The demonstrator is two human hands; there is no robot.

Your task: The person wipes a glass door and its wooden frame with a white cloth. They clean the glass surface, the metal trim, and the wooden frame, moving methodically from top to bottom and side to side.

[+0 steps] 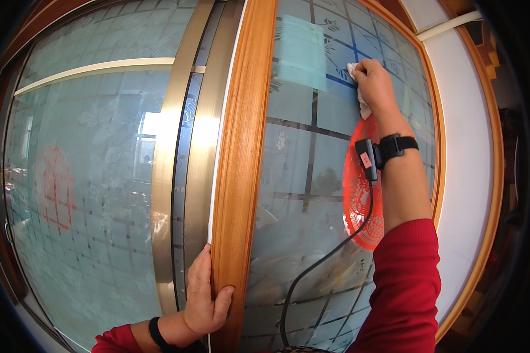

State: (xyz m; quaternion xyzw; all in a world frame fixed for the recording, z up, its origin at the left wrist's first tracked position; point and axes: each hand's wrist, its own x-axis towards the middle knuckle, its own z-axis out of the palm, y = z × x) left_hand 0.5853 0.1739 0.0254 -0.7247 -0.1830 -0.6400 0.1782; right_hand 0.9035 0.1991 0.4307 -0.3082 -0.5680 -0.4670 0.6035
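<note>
High on the patterned glass pane (288,159), my right hand (376,88) is closed around a crumpled white cloth (364,107). The cloth lies against the glass, and part of it hangs below my fingers. Just under it is a round red paper-cut decoration (358,226) on the pane, partly covered by my forearm. My left hand (206,303) grips the wooden door frame (237,176) low down, thumb on its front face and fingers along its left edge.
Left of the wooden frame stands another frosted glass panel (100,129) with gold-coloured metal edging (168,176) and a faded red mark (56,188). A black cable (312,265) runs down from the device on my right wrist. A white wall strip (465,147) lies at right.
</note>
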